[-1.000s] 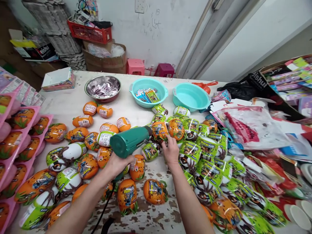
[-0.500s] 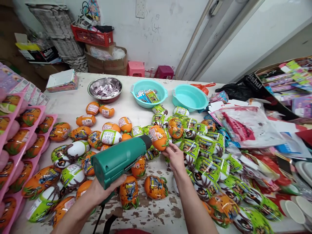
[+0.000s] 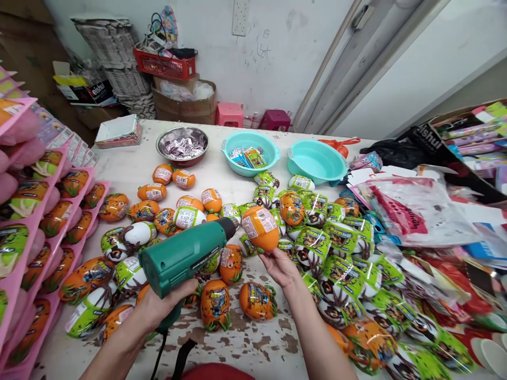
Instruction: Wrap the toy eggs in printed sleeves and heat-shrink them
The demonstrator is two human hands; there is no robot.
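Note:
My left hand (image 3: 168, 301) is wrapped round the handle of a green heat gun (image 3: 184, 256), whose dark nozzle points right. Just beyond the nozzle, the fingers of my right hand (image 3: 279, 266) grip the lower end of an orange toy egg (image 3: 260, 228) with a white printed label facing me. The egg is held up above the table. Below and around my hands lie more wrapped eggs: an orange one (image 3: 258, 301) and another orange one (image 3: 215, 303) sit between my forearms. To the right spreads a pile of green and white wrapped eggs (image 3: 344, 277).
Along the table's far side stand a steel bowl (image 3: 204, 150) of small packets, a turquoise basin (image 3: 229, 164) with colourful packets and another turquoise basin (image 3: 301, 171). Pink trays (image 3: 79, 235) of eggs are stacked at left. Plastic bags (image 3: 420, 208) and boxes crowd the right.
The orange egg has turned in my right hand, so its label now shows more fully. The heat gun stays pointed at it. The whole view has shifted slightly to the left.

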